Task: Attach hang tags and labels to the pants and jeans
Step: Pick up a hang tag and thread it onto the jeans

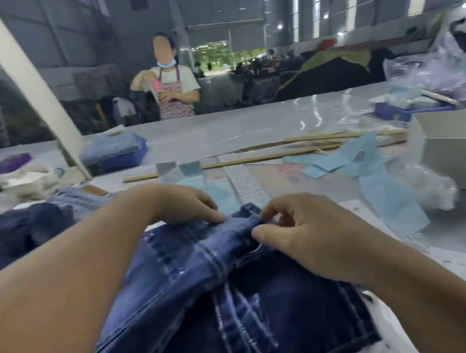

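Lying lengthwise away from wearer, jeans (pixel 209 280); L hand (pixel 176 203) presses flat, R hand (pixel 298 227) grip pinches waistband.

The dark blue jeans (pixel 209 280) lie rumpled on the tabletop (pixel 249 128) before me, pale stitching showing, waistband end farthest away.
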Available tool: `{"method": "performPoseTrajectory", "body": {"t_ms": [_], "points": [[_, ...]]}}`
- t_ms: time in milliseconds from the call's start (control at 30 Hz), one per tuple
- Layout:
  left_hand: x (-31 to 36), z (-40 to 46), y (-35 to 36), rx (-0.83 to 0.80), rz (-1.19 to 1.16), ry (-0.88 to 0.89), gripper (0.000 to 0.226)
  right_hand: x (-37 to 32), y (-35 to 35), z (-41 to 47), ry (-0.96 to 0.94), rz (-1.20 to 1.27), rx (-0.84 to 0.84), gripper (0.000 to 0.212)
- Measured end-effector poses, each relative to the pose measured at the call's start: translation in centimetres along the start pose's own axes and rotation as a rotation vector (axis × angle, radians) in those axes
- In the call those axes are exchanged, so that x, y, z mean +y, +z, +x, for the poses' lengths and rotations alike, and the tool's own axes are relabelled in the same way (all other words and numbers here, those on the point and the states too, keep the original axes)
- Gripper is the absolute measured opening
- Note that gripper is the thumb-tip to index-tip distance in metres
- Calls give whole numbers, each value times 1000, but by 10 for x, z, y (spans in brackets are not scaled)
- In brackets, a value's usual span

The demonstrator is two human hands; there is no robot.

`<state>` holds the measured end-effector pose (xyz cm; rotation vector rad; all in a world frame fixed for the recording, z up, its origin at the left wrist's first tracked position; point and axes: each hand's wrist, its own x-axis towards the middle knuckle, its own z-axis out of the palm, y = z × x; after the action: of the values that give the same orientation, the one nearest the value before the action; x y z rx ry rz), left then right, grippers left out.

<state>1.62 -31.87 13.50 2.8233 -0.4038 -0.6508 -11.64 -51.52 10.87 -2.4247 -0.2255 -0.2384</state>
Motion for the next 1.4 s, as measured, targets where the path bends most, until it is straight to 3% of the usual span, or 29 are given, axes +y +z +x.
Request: {"method": "performPoseTrajectory", "body": {"t_ms": [100, 233, 367, 467, 533, 633, 767, 933, 1067, 1233, 1400], "points": [[-32, -9, 11, 18, -147, 6, 70, -17, 11, 3, 46, -128, -71, 36], [-57, -25, 15, -50, -212, -44, 65, -28, 18, 10, 148, -133, -111, 50], [-76, -32, 7, 44, -128, -21, 105, -38, 24, 10, 188, -120, -118, 69], [-74, -37, -5, 96, -89, -21, 113, -45, 30, 14, 176, -27, -83, 55], [-76, -40, -12, 149, -100, 14, 106, -48, 34, 18, 152, 70, -71, 53], [-84, -47, -18, 174, -281, 108, 92, -51, 40, 24, 120, 250, -38, 65], [-92, -62, -28, 285, -436, 177, 44, -51, 47, 30, 89, 495, 10, 64], [-97, -88, -49, 343, -618, 149, 39, -63, 58, 41, 95, 697, 107, 57], [-100, -106, -56, 178, -735, 125, 56, -72, 56, 42, 72, 727, 72, 62], [-88, -100, -38, -88, -659, 94, 58, -68, 46, 18, 72, 571, 27, 69], [-61, -80, -18, -238, -536, 130, 52, -61, 30, -10, 87, 391, 27, 51]]}}
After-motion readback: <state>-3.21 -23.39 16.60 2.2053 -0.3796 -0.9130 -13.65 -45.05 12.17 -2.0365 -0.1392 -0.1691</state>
